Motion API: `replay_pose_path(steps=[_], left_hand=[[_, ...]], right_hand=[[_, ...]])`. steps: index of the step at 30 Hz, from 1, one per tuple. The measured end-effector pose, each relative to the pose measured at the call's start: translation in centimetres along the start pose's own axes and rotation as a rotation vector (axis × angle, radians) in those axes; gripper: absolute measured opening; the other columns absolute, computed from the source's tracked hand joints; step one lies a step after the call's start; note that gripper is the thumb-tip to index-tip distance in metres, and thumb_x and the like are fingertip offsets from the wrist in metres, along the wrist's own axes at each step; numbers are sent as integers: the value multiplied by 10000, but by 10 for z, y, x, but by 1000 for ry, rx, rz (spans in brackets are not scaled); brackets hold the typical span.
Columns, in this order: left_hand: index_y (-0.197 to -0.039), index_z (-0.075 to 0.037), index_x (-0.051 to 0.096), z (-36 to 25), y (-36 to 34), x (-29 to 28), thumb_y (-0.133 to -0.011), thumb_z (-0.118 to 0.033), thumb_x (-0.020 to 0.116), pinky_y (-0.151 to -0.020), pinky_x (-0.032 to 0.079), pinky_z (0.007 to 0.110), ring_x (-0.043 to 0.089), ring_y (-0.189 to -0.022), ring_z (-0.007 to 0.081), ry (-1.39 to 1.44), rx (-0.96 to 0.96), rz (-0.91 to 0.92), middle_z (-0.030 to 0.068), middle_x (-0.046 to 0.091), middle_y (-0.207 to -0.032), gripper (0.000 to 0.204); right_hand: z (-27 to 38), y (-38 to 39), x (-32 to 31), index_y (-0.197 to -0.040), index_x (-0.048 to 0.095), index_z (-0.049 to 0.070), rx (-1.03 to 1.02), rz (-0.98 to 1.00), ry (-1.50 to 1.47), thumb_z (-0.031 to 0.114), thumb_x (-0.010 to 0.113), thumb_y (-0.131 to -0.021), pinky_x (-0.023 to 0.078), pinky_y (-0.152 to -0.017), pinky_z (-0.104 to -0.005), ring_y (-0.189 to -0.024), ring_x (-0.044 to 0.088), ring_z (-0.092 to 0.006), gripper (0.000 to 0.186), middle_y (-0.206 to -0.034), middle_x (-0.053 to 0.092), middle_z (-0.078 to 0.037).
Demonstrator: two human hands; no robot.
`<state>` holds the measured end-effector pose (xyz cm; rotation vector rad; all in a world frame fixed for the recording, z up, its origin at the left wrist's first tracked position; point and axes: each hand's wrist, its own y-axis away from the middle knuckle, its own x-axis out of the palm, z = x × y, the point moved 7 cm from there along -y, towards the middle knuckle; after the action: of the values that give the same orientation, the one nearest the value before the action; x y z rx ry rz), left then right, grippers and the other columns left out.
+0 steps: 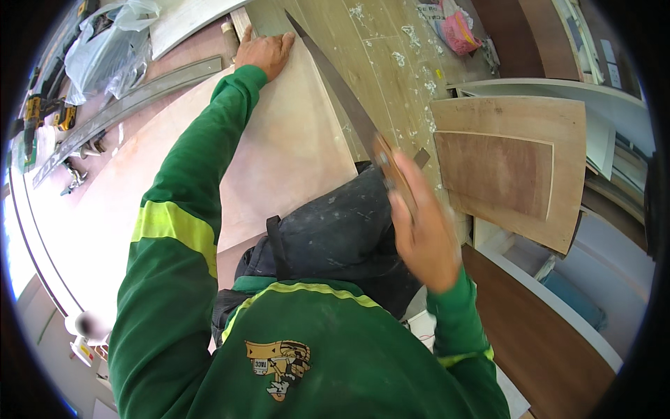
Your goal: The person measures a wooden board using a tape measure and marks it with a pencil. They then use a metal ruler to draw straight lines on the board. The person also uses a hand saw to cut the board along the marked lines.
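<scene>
My right hand, slightly blurred, is closed around the brown handle of a handsaw. The long tapering saw blade points away from me and lies along the right edge of a pale wooden board. At the far end of that board, my left hand presses down with bent fingers over its edge, beside a narrow wood strip. Where the blade meets the board is hard to make out. My dark-trousered leg is against the board's near edge.
A grey metal strip, plastic bag and yellow-black cordless drill lie to the left. White scraps dot the tiled floor. On the right stand a wooden panel, an open cabinet and a pink bag.
</scene>
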<state>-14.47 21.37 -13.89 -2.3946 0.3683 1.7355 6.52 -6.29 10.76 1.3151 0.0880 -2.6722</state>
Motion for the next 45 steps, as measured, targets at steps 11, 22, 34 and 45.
replay_pose_path(steps=[11, 22, 34, 45], left_hand=[[-1337, -170, 724, 1, 1, 4, -1150, -459, 227, -1297, 218, 554, 707, -1122, 380, -15, 53, 22, 205, 776, -1074, 605], [-1372, -168, 702, 5, -2, 12, -1157, -448, 212, -1307, 218, 547, 720, -1104, 360, -89, 36, -5, 186, 784, -1060, 604], [-1248, -150, 782, 4, -1, 2, -1145, -493, 211, -1314, 206, 521, 726, -1087, 375, -12, -20, 31, 214, 780, -1058, 674], [-1299, -116, 751, 5, 0, 7, -1155, -489, 207, -1310, 209, 531, 723, -1089, 379, -12, 2, 1, 204, 782, -1047, 675]], right_hand=[[-51, -146, 105, -1532, 493, 126, -48, -122, -77, 170, 594, -1041, 537, -948, -560, -1104, 671, -511, 503, -1245, 716, -260], [-1, 16, -2, -1552, 497, 38, 108, 51, 8, 49, 606, -1031, 527, -1056, -461, -1270, 659, -423, 532, -1448, 638, -225], [-53, -138, 91, -1544, 504, 72, -1, -73, -131, 149, 572, -1068, 500, -1094, -452, -1339, 598, -443, 487, -1460, 619, -244], [-19, -33, 27, -1552, 487, 14, 81, 41, -144, 60, 556, -1060, 430, -1174, -409, -1424, 565, -374, 499, -1506, 592, -244]])
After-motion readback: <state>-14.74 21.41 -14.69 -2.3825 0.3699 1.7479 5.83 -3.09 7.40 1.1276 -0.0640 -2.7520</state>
